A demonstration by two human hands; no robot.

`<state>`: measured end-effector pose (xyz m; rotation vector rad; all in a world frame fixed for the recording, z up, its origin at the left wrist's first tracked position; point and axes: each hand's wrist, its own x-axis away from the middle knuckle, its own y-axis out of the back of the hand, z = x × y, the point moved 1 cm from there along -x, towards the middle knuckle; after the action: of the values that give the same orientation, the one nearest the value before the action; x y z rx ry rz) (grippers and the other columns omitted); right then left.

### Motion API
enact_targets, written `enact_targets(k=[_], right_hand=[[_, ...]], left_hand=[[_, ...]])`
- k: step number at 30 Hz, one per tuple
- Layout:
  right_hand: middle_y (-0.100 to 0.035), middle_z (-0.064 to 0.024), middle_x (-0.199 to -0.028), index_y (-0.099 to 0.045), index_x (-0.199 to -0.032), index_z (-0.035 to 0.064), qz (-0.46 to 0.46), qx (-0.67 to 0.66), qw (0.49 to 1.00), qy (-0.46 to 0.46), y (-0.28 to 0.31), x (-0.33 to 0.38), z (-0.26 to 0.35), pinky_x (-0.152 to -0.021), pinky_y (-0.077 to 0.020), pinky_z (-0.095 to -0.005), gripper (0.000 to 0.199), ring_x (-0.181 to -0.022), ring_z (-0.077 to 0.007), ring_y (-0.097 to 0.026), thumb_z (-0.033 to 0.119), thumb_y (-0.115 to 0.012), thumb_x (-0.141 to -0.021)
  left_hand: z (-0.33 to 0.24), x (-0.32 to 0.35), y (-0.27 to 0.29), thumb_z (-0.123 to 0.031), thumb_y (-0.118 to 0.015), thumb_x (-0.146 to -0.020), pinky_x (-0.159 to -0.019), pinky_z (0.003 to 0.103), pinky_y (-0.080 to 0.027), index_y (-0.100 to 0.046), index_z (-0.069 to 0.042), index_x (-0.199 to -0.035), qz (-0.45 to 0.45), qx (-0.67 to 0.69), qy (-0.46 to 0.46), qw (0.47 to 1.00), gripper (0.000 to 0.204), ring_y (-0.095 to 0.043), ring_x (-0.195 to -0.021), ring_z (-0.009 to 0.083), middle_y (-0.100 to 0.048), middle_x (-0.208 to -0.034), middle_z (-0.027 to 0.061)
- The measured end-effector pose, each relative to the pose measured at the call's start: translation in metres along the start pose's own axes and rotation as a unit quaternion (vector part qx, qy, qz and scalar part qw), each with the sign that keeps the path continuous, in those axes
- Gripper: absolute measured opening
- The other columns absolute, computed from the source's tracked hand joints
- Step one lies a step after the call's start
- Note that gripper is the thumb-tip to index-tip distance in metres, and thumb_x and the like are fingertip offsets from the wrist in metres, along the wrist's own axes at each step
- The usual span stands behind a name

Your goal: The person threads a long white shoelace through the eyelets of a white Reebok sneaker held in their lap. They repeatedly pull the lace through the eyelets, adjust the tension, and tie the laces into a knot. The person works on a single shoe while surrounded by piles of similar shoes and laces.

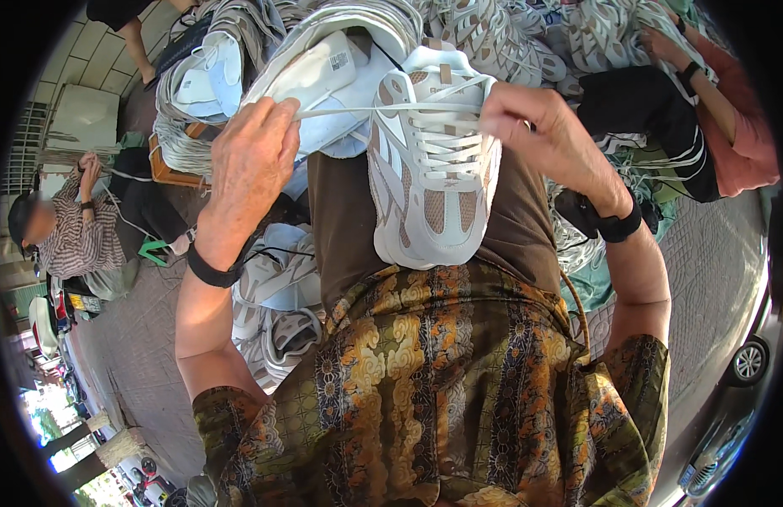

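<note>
While left hand (255, 156) pinches lace (345, 111), right hand (543, 127) curled, hold unclear, we think hard tugging could tip the shoe (459, 215).

Bright daylight, lower-left glare, bent fisheye edges, black corners

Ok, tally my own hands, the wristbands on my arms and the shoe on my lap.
Hands, left hand and right hand: 2
Black wristbands, left wristband and right wristband: 2
Shoe on the lap: 1
Total: 5
</note>
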<state>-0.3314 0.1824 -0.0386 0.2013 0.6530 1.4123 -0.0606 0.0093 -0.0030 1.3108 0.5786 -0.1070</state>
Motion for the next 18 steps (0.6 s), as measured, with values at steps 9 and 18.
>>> enact_targets(k=[9, 18], right_hand=[[-0.06, -0.0151, -0.097, -0.061, -0.102, 0.0041, -0.12, 0.286, 0.937, 0.162, 0.006, -0.028, -0.019, -0.069, -0.0493, -0.0418, 0.027, -0.081, -0.0368, -0.06, 0.002, -0.066, -0.075], [-0.055, -0.0137, -0.08, -0.051, -0.086, 0.0018, -0.017, 0.364, 0.922, 0.133, -0.002, -0.053, -0.006, -0.054, -0.0448, -0.0462, 0.011, -0.066, -0.0375, -0.058, 0.003, -0.058, -0.078]], left_hand=[[0.003, 0.002, -0.004, -0.011, -0.063, -0.082, -0.057, 0.034, -0.047, -0.063, -0.004, -0.098, -0.042, -0.037, -0.041, 0.998, 0.018, -0.057, -0.065, 0.0217, -0.053, -0.073, 0.0065], [-0.003, 0.0, 0.022, -0.01, -0.068, -0.078, -0.063, 0.037, -0.05, -0.058, 0.001, -0.108, -0.02, -0.006, -0.019, 1.0, 0.034, -0.061, -0.07, 0.0257, -0.059, -0.08, 0.0095]])
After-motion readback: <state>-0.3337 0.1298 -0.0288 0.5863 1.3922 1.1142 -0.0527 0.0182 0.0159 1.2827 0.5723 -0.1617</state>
